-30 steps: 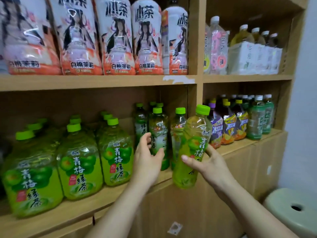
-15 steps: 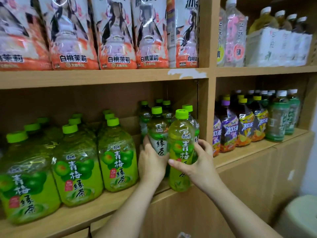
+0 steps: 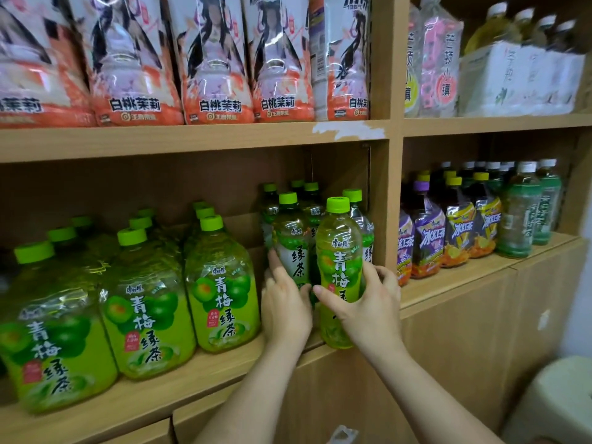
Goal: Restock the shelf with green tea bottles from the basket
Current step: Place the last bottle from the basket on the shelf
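Observation:
My right hand (image 3: 368, 302) grips a slim green tea bottle (image 3: 339, 251) with a green cap and plum label, standing upright at the front edge of the wooden shelf (image 3: 160, 389). My left hand (image 3: 285, 302) rests against the lower part of a neighbouring green tea bottle (image 3: 292, 248) just to the left, fingers wrapped on its side. Several more small green-capped bottles (image 3: 307, 200) stand behind these two. The basket is out of view.
Large green plum tea jugs (image 3: 221, 283) fill the shelf's left part. A vertical divider (image 3: 381, 200) stands right of the held bottle, with iced tea bottles (image 3: 461, 225) beyond. Peach tea bottles (image 3: 217, 75) sit above. A pale stool (image 3: 557, 398) is at lower right.
My right hand carried the plum-label bottle from in front of the shelf leftward and onto the shelf edge. My left hand closed in on the neighbouring bottle. The view moved closer.

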Demonstrator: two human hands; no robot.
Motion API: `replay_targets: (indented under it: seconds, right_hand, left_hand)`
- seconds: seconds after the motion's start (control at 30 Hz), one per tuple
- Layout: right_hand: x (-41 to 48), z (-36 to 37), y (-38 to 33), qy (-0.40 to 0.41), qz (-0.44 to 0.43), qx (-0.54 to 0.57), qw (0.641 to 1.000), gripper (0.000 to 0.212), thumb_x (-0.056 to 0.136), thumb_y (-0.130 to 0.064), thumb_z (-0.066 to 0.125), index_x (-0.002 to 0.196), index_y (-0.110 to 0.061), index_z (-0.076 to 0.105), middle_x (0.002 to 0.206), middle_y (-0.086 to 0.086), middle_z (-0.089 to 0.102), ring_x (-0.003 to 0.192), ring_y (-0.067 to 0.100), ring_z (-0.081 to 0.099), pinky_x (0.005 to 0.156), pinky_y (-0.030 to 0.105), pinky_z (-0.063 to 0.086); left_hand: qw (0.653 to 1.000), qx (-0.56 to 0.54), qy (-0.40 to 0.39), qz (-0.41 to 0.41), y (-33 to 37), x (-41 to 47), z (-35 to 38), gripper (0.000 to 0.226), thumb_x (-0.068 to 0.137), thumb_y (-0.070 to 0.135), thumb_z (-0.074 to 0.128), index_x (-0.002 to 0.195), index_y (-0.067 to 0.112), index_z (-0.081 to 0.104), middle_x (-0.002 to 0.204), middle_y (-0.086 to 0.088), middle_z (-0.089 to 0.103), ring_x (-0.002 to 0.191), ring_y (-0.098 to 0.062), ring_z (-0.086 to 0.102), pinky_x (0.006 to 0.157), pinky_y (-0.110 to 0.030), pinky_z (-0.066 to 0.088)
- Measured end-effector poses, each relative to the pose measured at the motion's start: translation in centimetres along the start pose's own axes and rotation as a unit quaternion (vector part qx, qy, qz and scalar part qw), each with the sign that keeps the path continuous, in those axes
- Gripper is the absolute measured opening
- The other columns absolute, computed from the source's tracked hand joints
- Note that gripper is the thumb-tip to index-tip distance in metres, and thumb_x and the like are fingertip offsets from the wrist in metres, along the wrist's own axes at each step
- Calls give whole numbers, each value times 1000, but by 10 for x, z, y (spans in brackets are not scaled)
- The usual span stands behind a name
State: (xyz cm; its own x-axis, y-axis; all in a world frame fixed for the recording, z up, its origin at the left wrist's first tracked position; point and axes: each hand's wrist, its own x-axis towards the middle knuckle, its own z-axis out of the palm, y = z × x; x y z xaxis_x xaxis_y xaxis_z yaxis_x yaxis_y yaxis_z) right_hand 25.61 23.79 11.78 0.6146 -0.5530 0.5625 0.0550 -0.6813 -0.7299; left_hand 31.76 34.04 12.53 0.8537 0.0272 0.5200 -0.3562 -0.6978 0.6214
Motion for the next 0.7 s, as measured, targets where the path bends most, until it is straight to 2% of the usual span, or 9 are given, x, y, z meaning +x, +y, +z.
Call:
replay_targets:
  seconds: [0.1,0.2,0.3,0.4,0.5,0.6,0.7]
  right_hand:
    - [0,-4,-3,0,-5,-3,1000,77,54,-75,66,114,-29,55,102,2,45,99,16,41,79,31,42]
    - [2,-5,-5,-10,2,21,1000,76,56,-63,77,118,-27,52,100,0,54,92,14,48,72,31,44]
    - [4,-5,-3,-6,7,64,998,78,53,-57,83,116,-25,47,101,-1,61,94,17,57,75,34,50]
    - [7,-6,-1,-23,18,74,997,67,54,-53,84,104,-28,46,92,-5,63,88,19,61,73,33,50]
    - [9,-9,0,-48,22,95,994,64,58,-48,84,108,-24,52,91,-8,63,88,15,62,72,28,47]
    - [11,-10,2,-65,30,119,990,63,64,-41,82,117,-21,55,94,-9,62,91,12,59,75,26,46]
    - [12,-7,3,-70,44,138,987,60,67,-37,82,119,-20,56,94,-8,63,92,13,60,77,28,48]
  left_hand:
    - [1000,-4,-4,-31,2,13,9,88,83,17,65,149,15,7,140,-13,41,115,-33,52,84,-41,45]
    - [997,-48,-2,-56,0,28,20,85,81,12,63,149,18,11,139,-13,44,118,-33,51,87,-40,44]
    - [990,-97,-9,-99,-1,45,26,76,82,10,61,144,23,18,131,-11,53,115,-33,54,87,-40,44]
    - [986,-119,-6,-119,-1,57,31,58,83,10,63,129,21,30,120,-11,61,107,-34,59,82,-40,46]
    - [986,-123,12,-113,-6,66,34,42,82,5,64,116,16,42,120,-13,56,108,-34,57,85,-38,44]
    - [989,-105,55,-88,-10,72,35,26,81,3,62,102,16,52,114,-12,50,100,-32,56,82,-32,42]
    - [988,-109,67,-80,-9,75,37,24,80,-2,56,85,21,49,108,-9,48,90,-30,58,79,-32,46]
